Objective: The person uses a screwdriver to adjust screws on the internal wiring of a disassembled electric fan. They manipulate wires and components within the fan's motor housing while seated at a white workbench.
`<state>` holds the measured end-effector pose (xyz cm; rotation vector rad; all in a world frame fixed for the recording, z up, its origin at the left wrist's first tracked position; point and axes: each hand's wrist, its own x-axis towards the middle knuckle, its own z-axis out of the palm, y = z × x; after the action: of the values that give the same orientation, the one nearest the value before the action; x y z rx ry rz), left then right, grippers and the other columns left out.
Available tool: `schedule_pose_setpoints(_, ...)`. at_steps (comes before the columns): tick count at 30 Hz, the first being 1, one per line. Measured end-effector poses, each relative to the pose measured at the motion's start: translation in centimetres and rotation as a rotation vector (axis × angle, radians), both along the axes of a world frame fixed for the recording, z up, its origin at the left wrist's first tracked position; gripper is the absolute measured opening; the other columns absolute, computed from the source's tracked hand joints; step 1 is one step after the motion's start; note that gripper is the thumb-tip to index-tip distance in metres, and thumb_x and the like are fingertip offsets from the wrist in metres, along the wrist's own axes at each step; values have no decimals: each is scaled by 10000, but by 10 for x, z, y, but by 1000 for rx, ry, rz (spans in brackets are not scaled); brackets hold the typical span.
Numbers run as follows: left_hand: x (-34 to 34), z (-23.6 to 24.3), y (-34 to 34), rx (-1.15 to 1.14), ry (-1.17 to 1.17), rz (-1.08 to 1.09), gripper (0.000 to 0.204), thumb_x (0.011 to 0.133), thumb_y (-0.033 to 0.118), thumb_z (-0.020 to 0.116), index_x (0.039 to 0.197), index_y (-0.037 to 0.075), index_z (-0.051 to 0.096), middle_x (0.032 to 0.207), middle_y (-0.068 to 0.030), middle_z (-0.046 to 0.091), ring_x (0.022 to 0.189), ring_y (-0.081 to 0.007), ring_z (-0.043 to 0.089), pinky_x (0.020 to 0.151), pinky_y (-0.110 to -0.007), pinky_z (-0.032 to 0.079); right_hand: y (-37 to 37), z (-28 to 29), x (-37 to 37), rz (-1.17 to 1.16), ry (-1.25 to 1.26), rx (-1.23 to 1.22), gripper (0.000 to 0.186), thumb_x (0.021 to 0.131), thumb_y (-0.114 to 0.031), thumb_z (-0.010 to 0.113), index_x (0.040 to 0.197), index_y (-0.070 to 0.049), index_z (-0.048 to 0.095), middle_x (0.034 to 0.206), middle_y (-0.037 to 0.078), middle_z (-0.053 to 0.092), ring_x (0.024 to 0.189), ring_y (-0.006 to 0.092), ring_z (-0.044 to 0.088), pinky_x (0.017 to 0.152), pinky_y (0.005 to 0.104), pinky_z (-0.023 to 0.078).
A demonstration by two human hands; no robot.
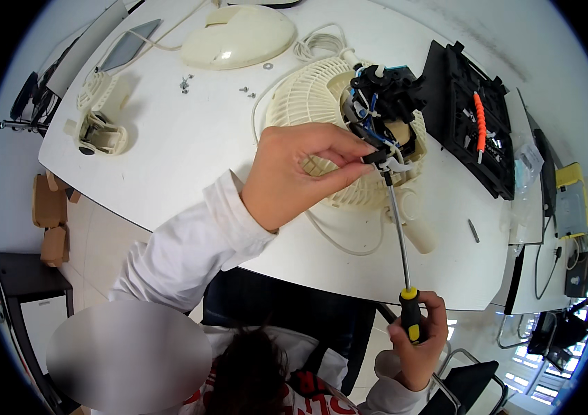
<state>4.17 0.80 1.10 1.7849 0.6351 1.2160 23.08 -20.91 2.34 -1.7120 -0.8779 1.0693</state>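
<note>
My right hand (424, 339) is wrapped round the black and yellow handle of a screwdriver (400, 238). The long shaft points up and away, its tip touching or close to a small black part (375, 158). Thumb and fingertips of my left hand (287, 169) pinch that part at the near edge of a fan motor unit (385, 97). Black plastic pieces and blue and white wires show on the unit. It rests on a cream fan grille (301, 97) lying on the table. The exact meeting point of tip and part is too small to make out.
A cream rounded cover (239, 41) and a cream housing (104, 124) lie on the white table (183, 152). Loose screws (184, 84) and a washer (268, 66) are scattered between. An open black tool case (460, 131) with an orange flexible shaft (480, 124) stands right, near a bit (473, 230).
</note>
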Motion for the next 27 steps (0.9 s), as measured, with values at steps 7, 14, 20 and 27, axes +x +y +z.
schedule_pose_setpoints(7, 3, 6, 0, -207, -67, -133, 193, 906, 82, 615, 1063, -31, 611, 924, -93, 664, 739, -104, 620, 659, -224, 483, -3, -14, 0, -104, -209, 146, 323, 750, -7, 690, 1038, 35, 550, 875, 74, 543, 614, 118, 551, 563, 221, 422)
schedule_pose_setpoints(14, 7, 23, 0, -388, 30, -190, 177, 944, 111, 561, 1069, -14, 557, 962, -96, 644, 680, -79, 549, 635, -208, 448, -9, -21, 8, -105, -391, 161, 333, 733, -52, 716, 1032, 13, 585, 881, 94, 550, 674, 152, 520, 605, 247, 408)
schedule_pose_setpoints(20, 11, 16, -7, -237, 78, -63, 249, 872, 47, 655, 1099, -20, 579, 906, -63, 661, 698, -57, 563, 643, -198, 447, -8, -20, 7, -97, -408, 195, 353, 716, -57, 730, 1041, -9, 599, 898, 100, 572, 731, 183, 531, 642, 264, 417)
schedule_pose_setpoints(27, 15, 10, -9, -260, -11, -48, 273, 833, -16, 671, 1102, -26, 628, 876, -65, 677, 720, -69, 599, 663, -194, 459, -7, -20, 6, -75, -402, 186, 371, 693, -42, 742, 1041, -22, 613, 914, 106, 586, 753, 197, 550, 661, 272, 434)
